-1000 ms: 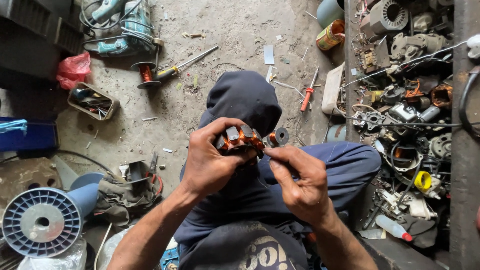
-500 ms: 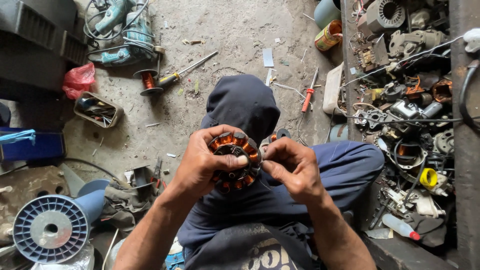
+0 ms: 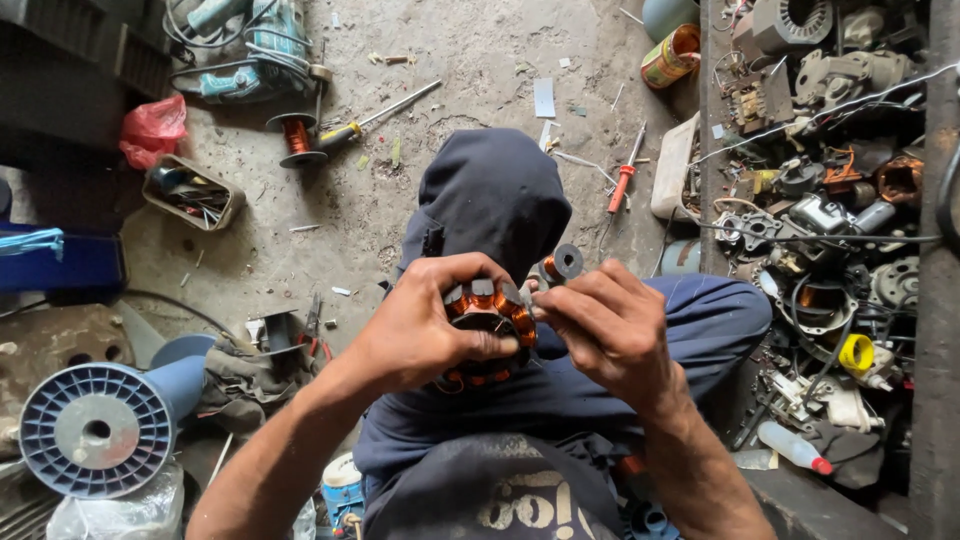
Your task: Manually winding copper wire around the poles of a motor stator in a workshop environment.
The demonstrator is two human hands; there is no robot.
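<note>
Your left hand [image 3: 425,330] is clamped around the round copper-wound stator [image 3: 487,325], held over your lap just near of your raised knee [image 3: 495,195]. Your right hand [image 3: 610,325] pinches at its right edge; what it grips is hidden. Keep the stator steady and work one coil at a time.

Repair workshop, dusty concrete floor [image 3: 480,60], scattered motor parts [image 3: 820,230], screwdrivers [image 3: 622,185]

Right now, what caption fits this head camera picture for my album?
Left hand grips a copper-wound stator while the right hand works at its edge.
</note>
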